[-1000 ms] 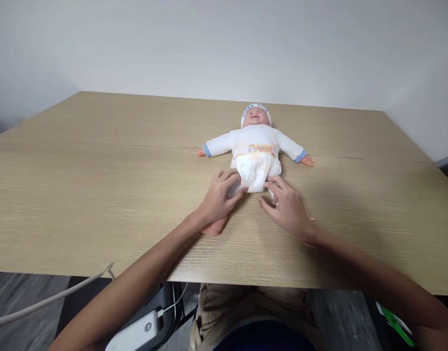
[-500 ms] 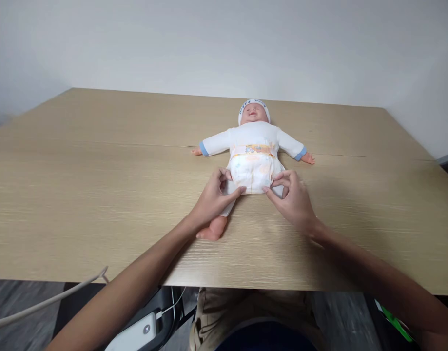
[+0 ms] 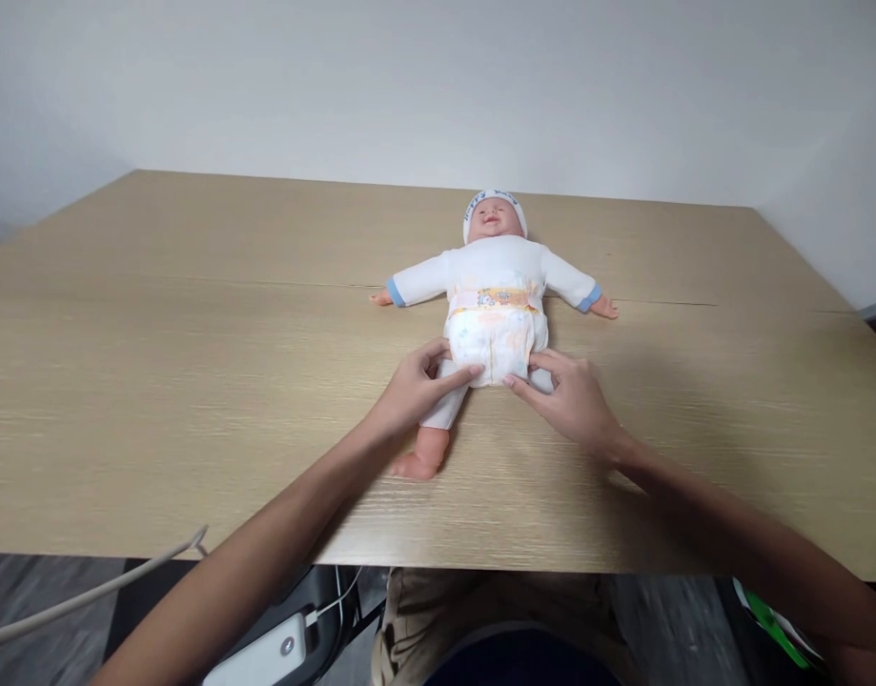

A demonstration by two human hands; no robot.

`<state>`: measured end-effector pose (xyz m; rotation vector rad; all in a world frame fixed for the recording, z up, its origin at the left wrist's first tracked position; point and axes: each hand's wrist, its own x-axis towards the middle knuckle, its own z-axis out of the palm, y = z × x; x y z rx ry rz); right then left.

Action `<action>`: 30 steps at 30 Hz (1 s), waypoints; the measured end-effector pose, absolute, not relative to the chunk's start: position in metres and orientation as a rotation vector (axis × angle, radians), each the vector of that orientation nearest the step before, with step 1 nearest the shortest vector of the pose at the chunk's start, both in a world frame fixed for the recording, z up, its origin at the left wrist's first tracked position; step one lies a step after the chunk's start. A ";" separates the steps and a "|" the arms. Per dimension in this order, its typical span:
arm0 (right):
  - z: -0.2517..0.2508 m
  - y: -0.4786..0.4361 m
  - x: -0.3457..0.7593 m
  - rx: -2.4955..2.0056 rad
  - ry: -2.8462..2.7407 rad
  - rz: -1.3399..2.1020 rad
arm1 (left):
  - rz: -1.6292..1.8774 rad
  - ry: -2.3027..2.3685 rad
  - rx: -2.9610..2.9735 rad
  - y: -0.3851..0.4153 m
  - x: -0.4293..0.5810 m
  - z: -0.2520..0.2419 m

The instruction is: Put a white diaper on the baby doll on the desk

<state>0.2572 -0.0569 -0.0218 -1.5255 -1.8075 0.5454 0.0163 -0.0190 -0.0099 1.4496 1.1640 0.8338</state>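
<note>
A baby doll (image 3: 493, 262) in a white top and cap lies on its back on the wooden table (image 3: 194, 362), arms spread. It wears a white diaper (image 3: 496, 341) with an orange printed waistband. My left hand (image 3: 411, 389) pinches the diaper's lower left edge at the doll's thigh, fingers curled. My right hand (image 3: 571, 400) pinches the lower right edge the same way and covers the doll's other leg. One bare doll foot (image 3: 417, 462) shows below my left hand.
A white cable (image 3: 87, 595) hangs below the table's near edge at the left. A white power bank (image 3: 262, 657) with a cord rests beside my lap. Something green (image 3: 773, 624) lies on the floor at the lower right.
The doll's left leg has come out straighter toward me. Both hands shifted from the crotch to the diaper's lower edges, and the view has tilted slightly.
</note>
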 end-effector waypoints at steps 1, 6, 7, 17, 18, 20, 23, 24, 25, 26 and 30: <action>-0.021 -0.056 0.256 -1.520 -1.813 0.575 | 0.807 1.110 1.396 -0.016 0.015 -0.010; -0.021 -0.056 0.256 -1.537 -1.693 0.766 | 0.756 0.984 1.298 -0.008 0.011 -0.014; -0.021 -0.056 0.256 -1.535 -1.671 0.797 | 0.765 0.996 1.330 -0.009 0.011 -0.014; -0.018 -0.054 0.252 -1.540 -1.738 0.731 | 0.715 1.083 1.694 0.003 0.013 -0.017; -0.018 -0.054 0.252 -1.525 -1.730 0.753 | 0.712 1.073 1.679 0.004 0.013 -0.018; -0.020 -0.052 0.254 -1.495 -1.704 0.818 | 0.699 1.053 1.639 0.004 0.011 -0.017; -0.023 -0.051 0.256 -1.470 -1.648 0.920 | 0.688 1.047 1.605 0.002 0.010 -0.014; -0.023 -0.051 0.257 -1.464 -1.636 0.944 | 0.684 1.050 1.601 0.001 0.009 -0.013; -0.024 -0.051 0.258 -1.456 -1.625 0.963 | 0.684 1.051 1.598 0.000 0.010 -0.013; -0.024 -0.051 0.258 -1.449 -1.618 0.976 | 0.689 1.050 1.595 -0.001 0.010 -0.013; -0.021 -0.053 0.257 -1.466 -1.642 0.943 | 0.717 1.085 1.652 -0.002 0.012 -0.021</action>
